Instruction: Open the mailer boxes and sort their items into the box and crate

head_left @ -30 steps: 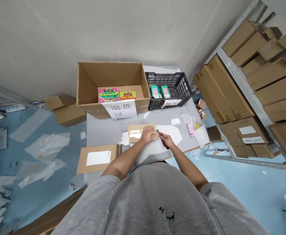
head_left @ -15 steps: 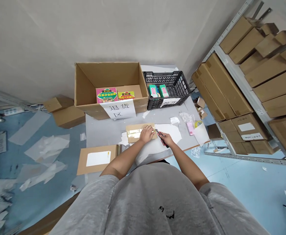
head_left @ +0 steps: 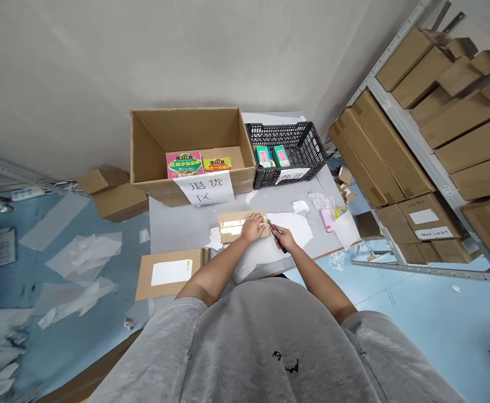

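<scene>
Brown cardboard parcel (head_left: 234, 235) lies on the grey table (head_left: 178, 235) under the left hand (head_left: 252, 228), pressing down open and flat. The right hand (head_left: 284, 238) clenches a red-and-black utility knife (head_left: 276, 236) at the parcel's edge, its blade hard to make out. Beyond stand one carton (head_left: 186, 126) holding two books (head_left: 184, 164) and one black crate (head_left: 287, 132) holding two green boxes (head_left: 264, 157). A pink item (head_left: 326, 220) is blurred.

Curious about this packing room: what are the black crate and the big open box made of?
The black crate looks like moulded plastic, matte, its sides a regular lattice of openings. The open box looks like brown corrugated cardboard, unpainted and dull, with folded flaps.
</scene>
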Demonstrator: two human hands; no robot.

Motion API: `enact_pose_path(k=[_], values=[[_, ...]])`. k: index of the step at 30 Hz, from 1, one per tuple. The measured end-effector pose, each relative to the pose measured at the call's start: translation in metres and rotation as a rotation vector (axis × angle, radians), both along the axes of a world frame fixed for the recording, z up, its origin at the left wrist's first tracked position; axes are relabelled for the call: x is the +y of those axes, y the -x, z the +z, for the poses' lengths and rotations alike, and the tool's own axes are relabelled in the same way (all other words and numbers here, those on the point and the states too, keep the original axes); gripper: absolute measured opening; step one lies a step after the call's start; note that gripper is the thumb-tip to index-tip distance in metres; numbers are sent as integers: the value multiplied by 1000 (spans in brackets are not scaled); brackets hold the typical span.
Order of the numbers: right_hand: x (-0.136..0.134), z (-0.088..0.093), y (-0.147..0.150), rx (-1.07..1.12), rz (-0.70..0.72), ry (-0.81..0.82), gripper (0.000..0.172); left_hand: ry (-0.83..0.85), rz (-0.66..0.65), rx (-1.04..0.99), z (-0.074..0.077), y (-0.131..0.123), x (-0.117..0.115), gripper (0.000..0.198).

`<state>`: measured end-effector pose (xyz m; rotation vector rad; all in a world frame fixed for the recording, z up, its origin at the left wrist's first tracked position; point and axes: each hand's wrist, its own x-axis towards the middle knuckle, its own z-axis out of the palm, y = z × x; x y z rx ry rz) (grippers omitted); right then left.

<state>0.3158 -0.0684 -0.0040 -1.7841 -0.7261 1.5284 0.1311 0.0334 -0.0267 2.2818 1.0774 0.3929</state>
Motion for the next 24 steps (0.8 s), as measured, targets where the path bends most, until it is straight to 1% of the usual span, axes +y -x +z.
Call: enact_pose_path(k=[4, 9, 13, 15, 17, 19, 22, 24], values=[[-11, -2, -5, 5, 20, -5, 73, 35, 10, -29, -2, -1, 3, 11], [-2, -3, -3, 7, 21, -11, 73, 33, -28, -40, 0, 2, 2, 12], [-1, -4, 1, 0, 5, 8, 74, 73, 6, 9, 2, 2, 7, 9], [-4, -4, 1, -3, 7, 14, 73, 78, -1, 54, 3, -1, 10, 9], [-3, -4, 0, -7, 9, 17, 73, 65, -33, 111, 4, -5, 12, 13], [0, -4, 0, -21, 8, 18, 71, 51, -51, 169, 5, -9, 13, 23], [8, -3, 0, -52, 5, 22, 64, 55, -3, 227, 5, -14, 14, 38], [11, -2, 0, -71, 8, 24, 60, 68, 33, 234, 5, -15, 15, 40]])
